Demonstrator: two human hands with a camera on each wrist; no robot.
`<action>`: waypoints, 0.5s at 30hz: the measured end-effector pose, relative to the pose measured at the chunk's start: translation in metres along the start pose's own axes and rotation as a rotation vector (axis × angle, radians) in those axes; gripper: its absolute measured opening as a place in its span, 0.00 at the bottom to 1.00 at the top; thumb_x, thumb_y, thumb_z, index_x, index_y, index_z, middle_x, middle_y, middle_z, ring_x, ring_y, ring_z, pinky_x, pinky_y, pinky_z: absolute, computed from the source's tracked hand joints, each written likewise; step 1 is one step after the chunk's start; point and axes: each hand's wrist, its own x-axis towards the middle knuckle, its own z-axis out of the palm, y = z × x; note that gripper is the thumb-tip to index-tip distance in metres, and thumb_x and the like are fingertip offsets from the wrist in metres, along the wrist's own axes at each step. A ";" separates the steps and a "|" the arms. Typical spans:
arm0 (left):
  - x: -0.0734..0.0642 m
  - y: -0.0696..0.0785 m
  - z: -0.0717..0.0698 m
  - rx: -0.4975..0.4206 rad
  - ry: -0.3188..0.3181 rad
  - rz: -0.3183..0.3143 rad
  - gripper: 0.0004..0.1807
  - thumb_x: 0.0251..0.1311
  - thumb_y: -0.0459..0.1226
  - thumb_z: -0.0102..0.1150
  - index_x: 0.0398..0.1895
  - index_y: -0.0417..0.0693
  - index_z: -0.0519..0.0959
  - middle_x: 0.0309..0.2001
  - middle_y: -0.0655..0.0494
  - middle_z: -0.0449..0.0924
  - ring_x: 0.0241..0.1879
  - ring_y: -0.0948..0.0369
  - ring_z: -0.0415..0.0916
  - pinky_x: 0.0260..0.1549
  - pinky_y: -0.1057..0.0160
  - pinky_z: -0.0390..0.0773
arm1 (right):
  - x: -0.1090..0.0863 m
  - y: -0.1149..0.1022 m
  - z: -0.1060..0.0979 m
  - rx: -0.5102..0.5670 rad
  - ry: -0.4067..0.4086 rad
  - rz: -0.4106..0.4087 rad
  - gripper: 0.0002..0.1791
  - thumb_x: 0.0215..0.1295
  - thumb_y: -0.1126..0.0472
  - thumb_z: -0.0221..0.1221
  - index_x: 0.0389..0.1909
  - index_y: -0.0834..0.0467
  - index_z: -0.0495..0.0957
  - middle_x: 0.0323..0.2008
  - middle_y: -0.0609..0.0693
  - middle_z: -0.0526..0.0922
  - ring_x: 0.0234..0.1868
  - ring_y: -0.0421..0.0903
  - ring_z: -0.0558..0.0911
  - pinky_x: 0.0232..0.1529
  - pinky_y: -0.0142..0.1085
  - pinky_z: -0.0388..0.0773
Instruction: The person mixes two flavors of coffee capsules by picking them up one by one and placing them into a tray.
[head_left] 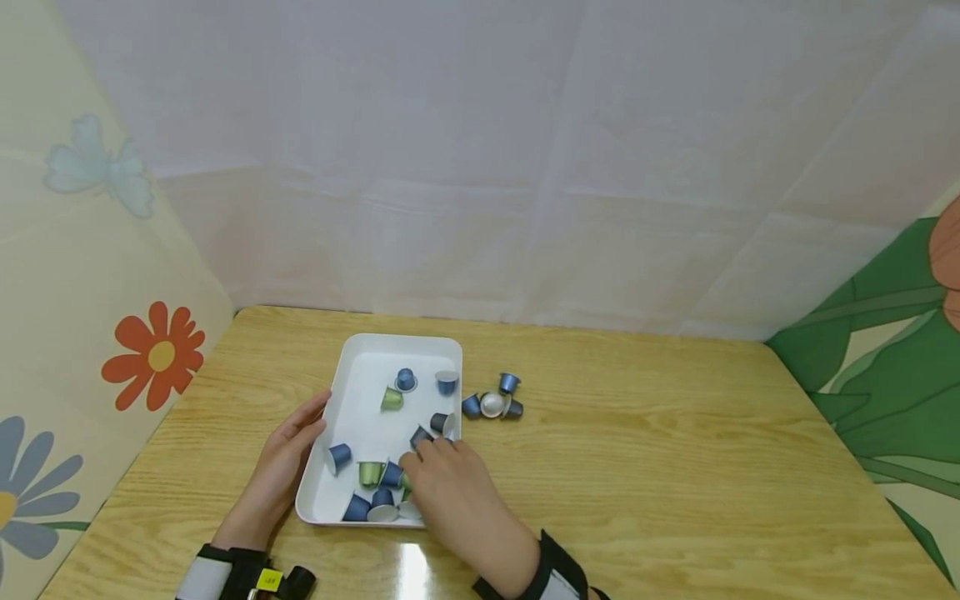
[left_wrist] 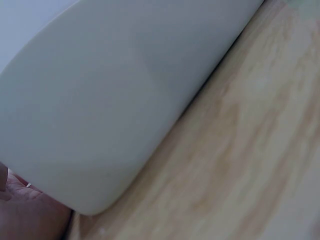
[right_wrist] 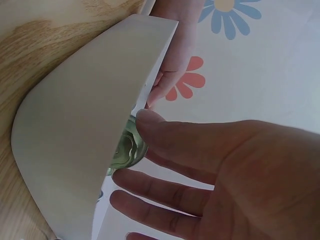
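Note:
A white tray (head_left: 360, 408) holds several coffee capsules, blue, green and dark. My left hand (head_left: 281, 454) rests along the tray's left side with its fingers fairly straight, touching the rim. Over the tray's near right part, my right hand (head_left: 457, 492) reaches down among the capsules. In the right wrist view, its thumb and fingers pinch a green capsule (right_wrist: 130, 147) just behind the tray wall. Nearby in the tray lie a second green capsule (head_left: 370, 473) and a blue capsule (head_left: 391, 474). The left wrist view shows mostly the tray's outer wall (left_wrist: 100, 100).
Just right of the tray, a small cluster on the wooden table (head_left: 675, 467) includes a blue capsule (head_left: 509, 382), a capsule with its silver lid up (head_left: 492, 405) and a dark capsule (head_left: 513, 409). A pale cloth (head_left: 525, 167) hangs behind the table.

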 end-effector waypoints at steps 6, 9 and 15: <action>0.000 0.000 0.001 -0.002 0.001 0.004 0.27 0.77 0.36 0.42 0.77 0.46 0.57 0.77 0.52 0.50 0.75 0.55 0.47 0.72 0.53 0.50 | 0.001 0.005 -0.001 0.031 -0.011 0.022 0.15 0.57 0.52 0.71 0.43 0.53 0.83 0.40 0.46 0.82 0.40 0.42 0.80 0.38 0.34 0.77; 0.000 0.000 0.001 -0.001 0.002 0.006 0.27 0.77 0.36 0.42 0.77 0.46 0.57 0.77 0.52 0.50 0.75 0.55 0.47 0.72 0.53 0.50 | 0.002 0.010 0.001 0.043 -0.010 0.030 0.17 0.59 0.51 0.70 0.46 0.53 0.83 0.41 0.46 0.83 0.41 0.43 0.80 0.38 0.34 0.77; 0.000 -0.001 0.000 0.005 0.003 0.004 0.27 0.77 0.37 0.42 0.77 0.46 0.57 0.77 0.52 0.50 0.75 0.55 0.48 0.72 0.53 0.50 | 0.005 0.022 0.001 0.055 0.006 0.054 0.16 0.61 0.51 0.68 0.46 0.54 0.83 0.36 0.46 0.80 0.38 0.42 0.80 0.37 0.34 0.78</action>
